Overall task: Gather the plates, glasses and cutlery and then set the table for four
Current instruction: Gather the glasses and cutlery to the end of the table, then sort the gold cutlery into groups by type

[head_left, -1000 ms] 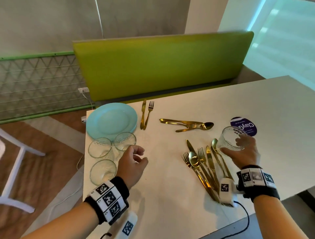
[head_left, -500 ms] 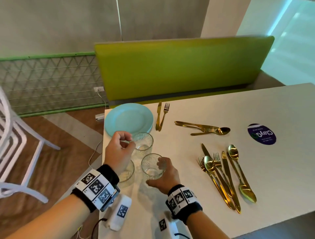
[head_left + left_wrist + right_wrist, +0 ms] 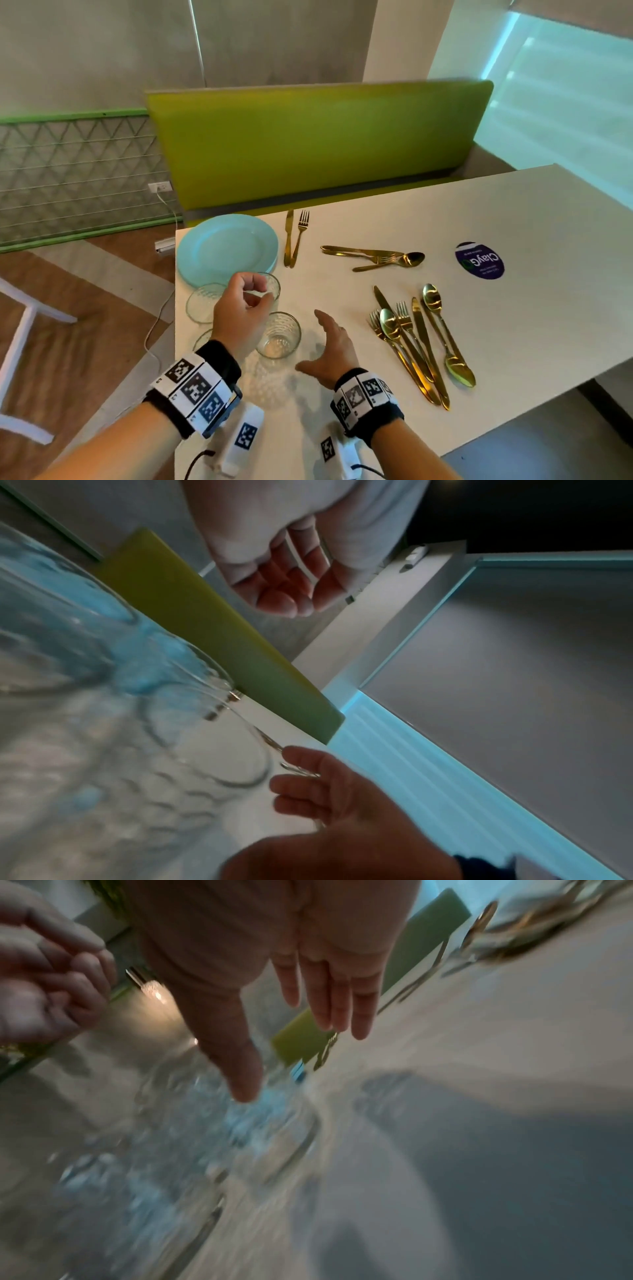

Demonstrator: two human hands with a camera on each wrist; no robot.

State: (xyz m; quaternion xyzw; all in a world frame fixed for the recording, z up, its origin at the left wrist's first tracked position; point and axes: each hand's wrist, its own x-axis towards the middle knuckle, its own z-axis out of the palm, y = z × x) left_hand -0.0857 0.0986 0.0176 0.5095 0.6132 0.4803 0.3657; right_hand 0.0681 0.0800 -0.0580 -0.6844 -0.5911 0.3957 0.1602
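Observation:
A stack of light-blue plates lies at the table's far left corner. Next to it stand three clear glasses, two partly hidden by my left hand. That hand hovers over them with loosely curled fingers and holds nothing. A fourth glass stands upright just in front. My right hand is beside it on the right, fingers spread, not touching it. Gold cutlery lies in three groups: a knife and fork, a small set and a larger pile.
The white table carries a round purple sticker at the right. A green bench back runs along its far side. A white chair stands on the floor to the left, and a cable trails by the table's left edge.
My right hand carried a glass from the right side of the table to the other glasses, set it down and let go. My left hand stayed over the glasses.

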